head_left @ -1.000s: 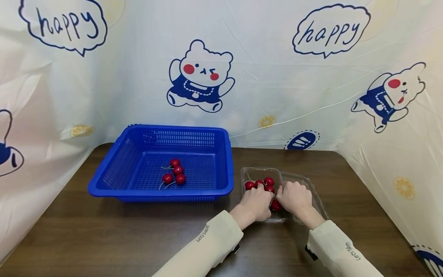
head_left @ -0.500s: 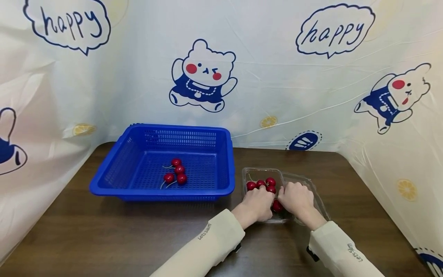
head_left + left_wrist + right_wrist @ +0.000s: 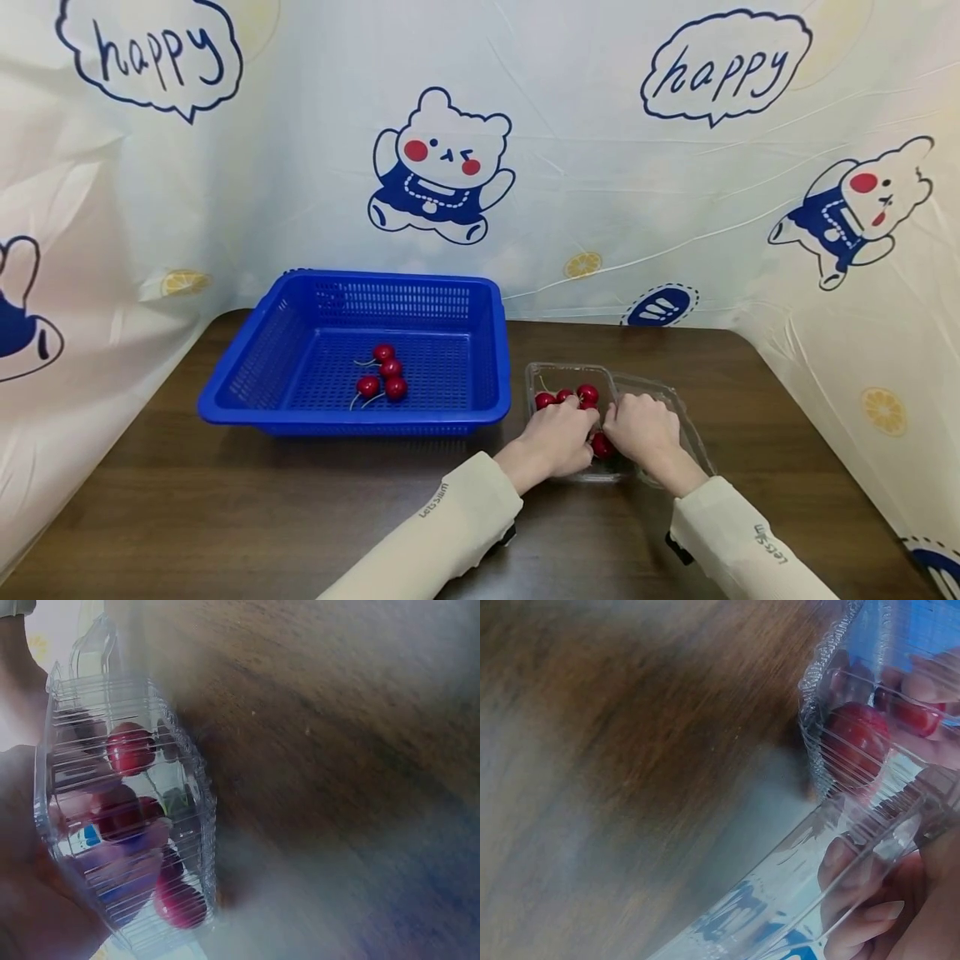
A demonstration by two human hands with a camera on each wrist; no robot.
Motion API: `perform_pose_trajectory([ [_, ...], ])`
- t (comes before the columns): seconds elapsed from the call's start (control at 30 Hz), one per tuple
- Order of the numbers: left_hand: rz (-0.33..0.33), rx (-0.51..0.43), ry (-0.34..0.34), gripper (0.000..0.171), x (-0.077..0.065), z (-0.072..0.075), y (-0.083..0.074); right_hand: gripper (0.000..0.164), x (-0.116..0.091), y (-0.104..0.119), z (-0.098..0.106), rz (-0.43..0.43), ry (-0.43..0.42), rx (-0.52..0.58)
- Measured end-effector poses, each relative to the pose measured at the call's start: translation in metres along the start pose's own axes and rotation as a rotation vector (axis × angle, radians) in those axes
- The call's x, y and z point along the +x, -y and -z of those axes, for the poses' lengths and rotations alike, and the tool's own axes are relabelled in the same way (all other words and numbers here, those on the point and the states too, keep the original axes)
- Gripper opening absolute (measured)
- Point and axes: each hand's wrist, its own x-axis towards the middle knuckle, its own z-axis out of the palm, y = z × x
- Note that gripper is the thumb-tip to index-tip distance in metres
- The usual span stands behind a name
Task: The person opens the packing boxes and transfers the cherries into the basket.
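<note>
My left hand (image 3: 558, 437) reaches over the front rim into a clear plastic box (image 3: 532, 383), its fingers pinching a cherry (image 3: 919, 718) inside. Through the ribbed wall, the left wrist view shows that dark red cherry (image 3: 118, 814) among the fingers. Several more cherries lie in the box, one red cherry (image 3: 602, 445) between the two hands. At the box's right side, my right hand (image 3: 645, 429) grips the plastic edge where the opened lid (image 3: 693, 429) joins. Its curled fingers (image 3: 862, 922) show behind the clear plastic in the right wrist view.
To the left stands a blue slotted basket (image 3: 352, 417) with several stemmed cherries, such as the rear cherry (image 3: 383, 353), on its floor. Both containers sit on a brown wooden table (image 3: 300, 500). A printed curtain (image 3: 570, 167) hangs behind the table and along its sides.
My left hand's fingers have shifted slightly forward and now cover a cherry that showed before. The right hand keeps its grip, and the box and basket stay put.
</note>
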Motion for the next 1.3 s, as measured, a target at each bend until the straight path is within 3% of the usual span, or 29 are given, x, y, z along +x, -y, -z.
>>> perform_pose_trajectory([
  [0.1, -0.032, 0.040, -0.020, 0.012, -0.001, 0.002, 0.001, 0.038, 0.000, 0.001, 0.000, 0.000, 0.000, 0.000],
  [0.37, -0.088, 0.205, 0.018, 0.025, -0.002, 0.009, 0.004, 0.040, 0.000, 0.003, 0.000, 0.001, -0.003, 0.001],
  [0.63, -0.097, 0.208, 0.019, 0.031, -0.005, 0.023, 0.009, 0.040, 0.001, 0.002, 0.001, 0.001, 0.009, -0.005],
  [0.9, -0.158, 0.235, 0.017, 0.028, -0.003, 0.040, 0.012, 0.040, 0.001, 0.000, 0.003, 0.000, 0.020, 0.004],
  [1.3, -0.139, 0.216, -0.023, 0.027, -0.004, 0.072, 0.024, 0.044, 0.000, -0.002, 0.000, 0.011, -0.002, 0.021],
])
